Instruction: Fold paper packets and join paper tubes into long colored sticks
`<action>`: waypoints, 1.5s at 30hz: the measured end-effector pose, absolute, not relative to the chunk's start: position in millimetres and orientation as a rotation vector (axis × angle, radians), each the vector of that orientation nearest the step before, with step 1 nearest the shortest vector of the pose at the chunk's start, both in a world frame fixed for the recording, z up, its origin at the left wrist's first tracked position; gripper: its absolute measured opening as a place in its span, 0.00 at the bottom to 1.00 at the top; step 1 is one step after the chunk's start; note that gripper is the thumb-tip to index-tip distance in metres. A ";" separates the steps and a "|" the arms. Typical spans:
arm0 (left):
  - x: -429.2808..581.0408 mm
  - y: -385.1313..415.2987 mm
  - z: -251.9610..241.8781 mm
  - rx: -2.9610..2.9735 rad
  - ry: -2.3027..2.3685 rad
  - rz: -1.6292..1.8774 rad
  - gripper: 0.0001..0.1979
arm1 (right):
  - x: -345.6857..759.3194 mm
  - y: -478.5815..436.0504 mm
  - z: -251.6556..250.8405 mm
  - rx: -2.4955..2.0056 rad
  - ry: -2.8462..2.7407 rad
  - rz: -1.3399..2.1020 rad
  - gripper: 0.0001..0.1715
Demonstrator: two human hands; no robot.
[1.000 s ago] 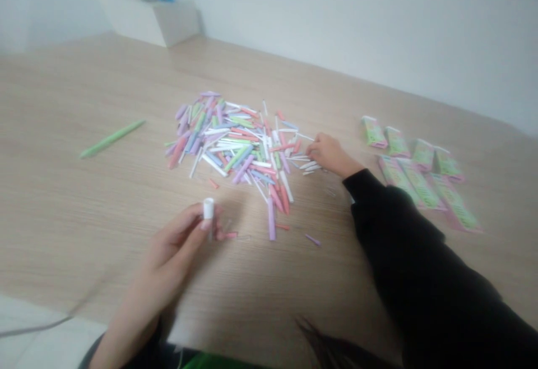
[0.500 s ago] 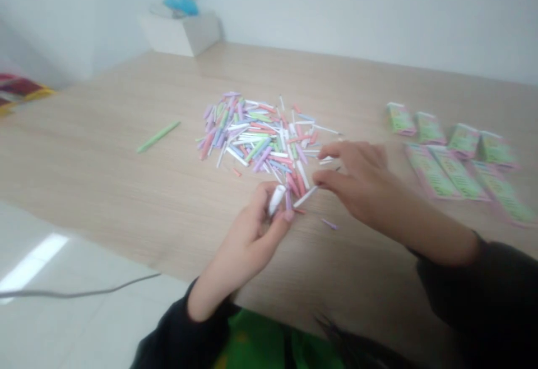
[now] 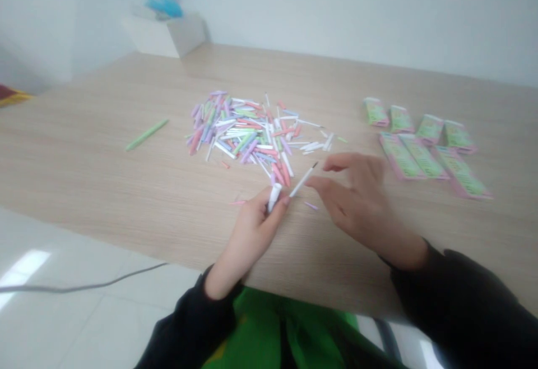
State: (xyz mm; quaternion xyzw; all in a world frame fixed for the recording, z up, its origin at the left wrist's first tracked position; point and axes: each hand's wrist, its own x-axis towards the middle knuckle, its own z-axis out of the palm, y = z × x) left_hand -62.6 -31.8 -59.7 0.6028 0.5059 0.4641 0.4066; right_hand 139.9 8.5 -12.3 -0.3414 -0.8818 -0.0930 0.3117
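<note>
My left hand (image 3: 254, 226) is closed around a short white tube (image 3: 274, 197). Between its thumb and fingertips it also pinches a slim white stick with a dark tip (image 3: 303, 180), which slants up to the right. Close by, my right hand (image 3: 357, 201) has thumb and forefinger apart; its thumb is near the stick, and I see nothing held in it. Beyond both hands lies a loose pile of pastel and white sticks and tubes (image 3: 239, 133). A small purple piece (image 3: 311, 205) rests on the table between the hands.
Several green and pink packets (image 3: 428, 161) lie in two rows at the right of the wooden table (image 3: 105, 189). A longer green stick (image 3: 147, 135) is left of the pile. At the back left stands a white box (image 3: 168, 35) with something blue on top.
My right hand has moved slightly apart from the pile, and its fingers have spread. The dark-tipped stick now stands out from my left fingertips. The whole view has shifted a little.
</note>
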 end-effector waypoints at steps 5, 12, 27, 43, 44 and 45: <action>-57.4 -34.3 -61.3 1.559 1.241 1.212 0.11 | 144.2 2.6 -22.8 -1.163 -1.913 0.771 0.15; -52.3 -40.4 -60.9 1.659 1.142 1.042 0.09 | 135.7 -0.7 -12.9 -0.982 -1.611 1.243 0.25; -62.0 -44.2 -65.8 1.783 1.009 1.039 0.15 | 130.0 -16.9 14.3 -0.830 -1.872 0.706 0.21; -68.6 -50.4 -59.4 1.750 0.974 1.038 0.16 | 109.3 -10.6 -5.3 -0.809 -2.044 1.092 0.25; -68.7 -50.3 -62.5 1.737 0.990 1.059 0.16 | 105.1 -9.0 -11.0 -0.818 -2.042 1.113 0.25; -69.1 -50.2 -65.5 1.724 1.014 1.086 0.15 | 100.8 -7.4 -15.7 -0.827 -2.044 1.129 0.24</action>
